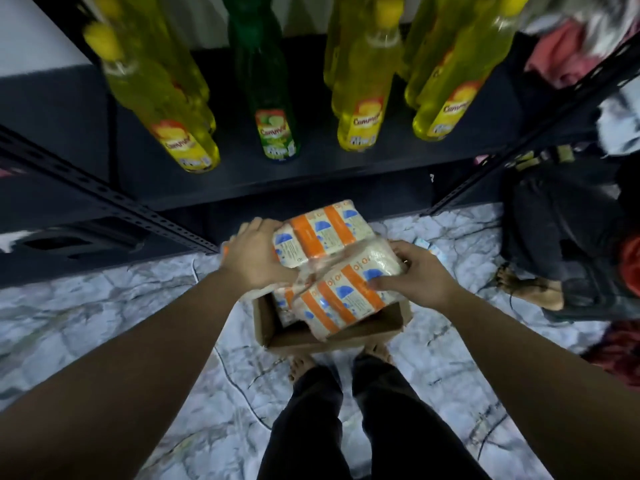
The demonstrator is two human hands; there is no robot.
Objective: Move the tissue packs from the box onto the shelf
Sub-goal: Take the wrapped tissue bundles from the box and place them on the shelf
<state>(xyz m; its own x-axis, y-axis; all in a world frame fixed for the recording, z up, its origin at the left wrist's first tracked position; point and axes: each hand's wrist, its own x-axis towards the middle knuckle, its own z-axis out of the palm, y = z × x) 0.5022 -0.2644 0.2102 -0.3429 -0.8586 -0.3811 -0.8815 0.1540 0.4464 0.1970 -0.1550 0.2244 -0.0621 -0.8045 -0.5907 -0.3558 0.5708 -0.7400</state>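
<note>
We hold two tissue packs [332,258] just above the open box [273,327], left hand [254,256] and right hand [420,275] each with its grip clamped on an outer end, so the pair lifts together toward the shelf [311,168] beyond the box.

Both forearms are bare from the near edge of the picture up to the wrists, with no sleeve showing on either one. The left hand [254,256] carries no ring, watch or band that can be made out, and neither does the right hand [417,277]. No glove covers either of them. Lower down, two legs are clad in dark, plain long trousers [349,420] of a soft-looking cloth, creased along their length, with no visible pattern or marking. The trouser hems reach the ankles. The bare feet [303,365] show their toes past the hems, without shoes or socks.
</note>
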